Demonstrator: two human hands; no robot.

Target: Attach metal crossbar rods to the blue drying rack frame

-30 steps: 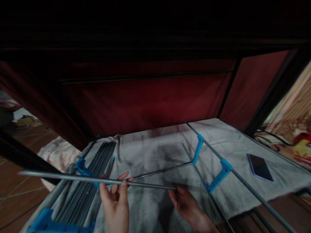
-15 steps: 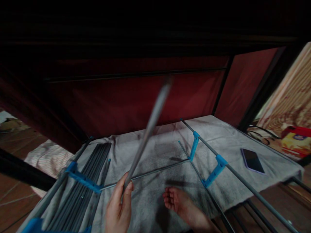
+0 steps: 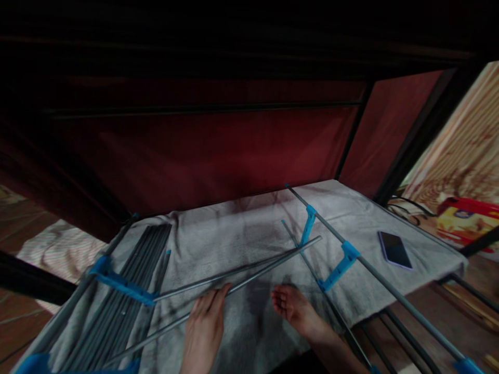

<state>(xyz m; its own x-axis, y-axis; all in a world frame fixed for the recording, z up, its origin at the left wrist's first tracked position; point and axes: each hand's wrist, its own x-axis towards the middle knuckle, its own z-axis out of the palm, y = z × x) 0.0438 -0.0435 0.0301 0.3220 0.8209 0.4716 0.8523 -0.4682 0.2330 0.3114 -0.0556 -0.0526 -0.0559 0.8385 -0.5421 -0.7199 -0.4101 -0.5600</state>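
My left hand (image 3: 206, 322), palm down, is closed over a loose grey metal tube (image 3: 268, 267). The tube slants low across the frame, its far end over the right blue bracket and its near end over the left side. My right hand (image 3: 291, 306) hovers to the right, apart from the tube, with its fingers curled in; whatever they may hold is hidden. Blue plastic brackets (image 3: 125, 284) join tubes on the left, and similar blue brackets (image 3: 338, 270) join tubes on the right. A fixed crossbar (image 3: 195, 285) runs between the two sides.
Several grey tubes (image 3: 128, 280) lie bundled at left on a grey cloth (image 3: 234, 228). A phone (image 3: 394, 249) rests on the cloth at right. Behind stands a dark red panel (image 3: 218, 150) in a black frame. A red and yellow box (image 3: 468, 221) sits at far right.
The tube in my left hand has swung down from pointing up and away to lying nearly level over the frame. My left hand has turned palm down. My right hand stays curled.
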